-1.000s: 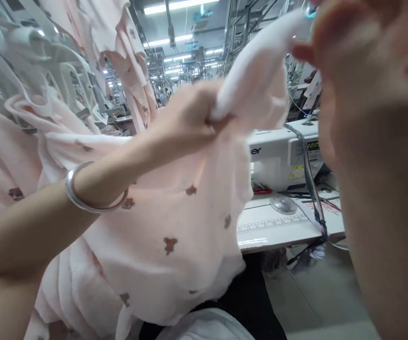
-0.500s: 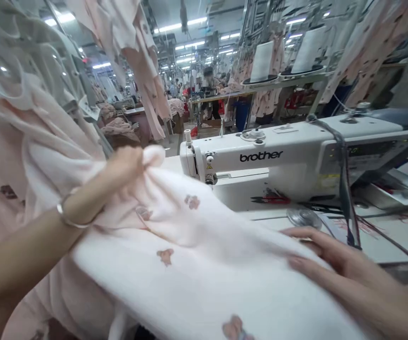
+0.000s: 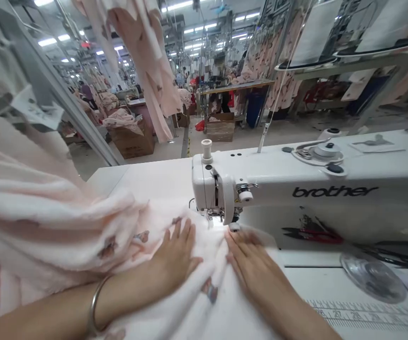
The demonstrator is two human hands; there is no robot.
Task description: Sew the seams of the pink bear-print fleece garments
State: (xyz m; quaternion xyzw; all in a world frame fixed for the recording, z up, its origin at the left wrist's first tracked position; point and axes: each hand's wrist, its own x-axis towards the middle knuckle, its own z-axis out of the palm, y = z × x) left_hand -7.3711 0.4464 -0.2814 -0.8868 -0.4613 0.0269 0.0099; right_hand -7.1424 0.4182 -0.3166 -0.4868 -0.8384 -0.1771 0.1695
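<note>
The sewing machine (image 3: pixel 313 189) walls off the back right, heaped pink fabric (image 3: pixel 47 222) crowds the left, and bare surface (image 3: pixel 331 283) lies open right of the hands.

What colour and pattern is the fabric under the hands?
Pale pink fabric with small brown printed figures, seen in the head view.

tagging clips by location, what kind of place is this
Most likely a garment factory floor. A white Brother industrial sewing machine stands on the table, both hands press pale pink printed fabric under its needle, and more pink garments hang overhead among rows of other workstations.
</note>
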